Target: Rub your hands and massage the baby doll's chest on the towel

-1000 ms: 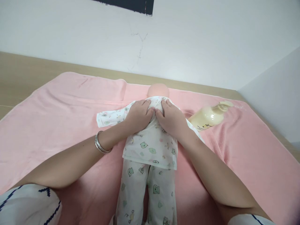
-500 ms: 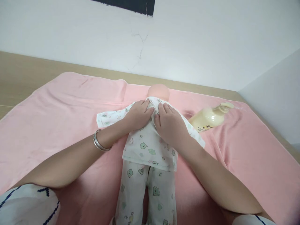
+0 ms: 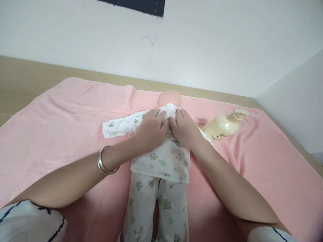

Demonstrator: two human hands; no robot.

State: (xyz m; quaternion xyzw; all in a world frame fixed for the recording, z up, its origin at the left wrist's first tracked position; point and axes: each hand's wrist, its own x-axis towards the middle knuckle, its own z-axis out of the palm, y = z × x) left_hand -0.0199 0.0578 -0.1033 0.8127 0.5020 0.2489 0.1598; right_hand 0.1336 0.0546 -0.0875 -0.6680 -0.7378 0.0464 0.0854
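Note:
A baby doll lies on its back, its smooth head (image 3: 169, 98) at the far end. It wears a white shirt (image 3: 161, 164) and matching trousers (image 3: 166, 208), both printed with small green animals. My left hand (image 3: 152, 130) rests on the left of the shirt's chest, fingers extended toward the neck. On the right side of the chest lies my right hand (image 3: 186, 130), its fingers also stretched out. The two thumbs are close together at the middle, with wrinkled cloth between them. My hands and forearm cover the upper chest and part of the right sleeve.
A pink blanket (image 3: 63, 134) is spread beneath the doll over a wooden surface (image 3: 25, 72). To the right, a cream pump bottle (image 3: 222, 126) lies tilted on it. A white wall (image 3: 214, 50) stands behind, with a dark panel (image 3: 141, 6) at the top.
My left hand has shifted slightly lower on the shirt, showing more of the left sleeve. My right hand has moved slightly, and the collar cloth lies differently. The bottle stays in place.

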